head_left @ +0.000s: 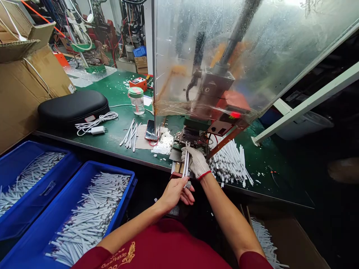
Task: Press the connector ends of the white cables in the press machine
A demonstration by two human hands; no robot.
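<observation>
My right hand [197, 162], in a white fabric glove with a red cuff, grips a few flat white cables [185, 164] at the front of a bench press fixture [192, 137]. My bare left hand [176, 193] pinches the lower ends of those cables just below the glove. A metal ring or band [188, 184] shows on one of its fingers. The cables stand nearly upright, and their upper ends reach the fixture. A loose heap of white cables [231, 164] lies on the green mat to the right of my gloved hand.
Two blue bins [70, 213] full of white cables stand at lower left. A smartphone [151, 130] and a small cable bundle [130, 135] lie on the green mat [117, 127]. A clear plastic shield [207, 56] hangs above the press. A cardboard box [288, 239] sits at lower right.
</observation>
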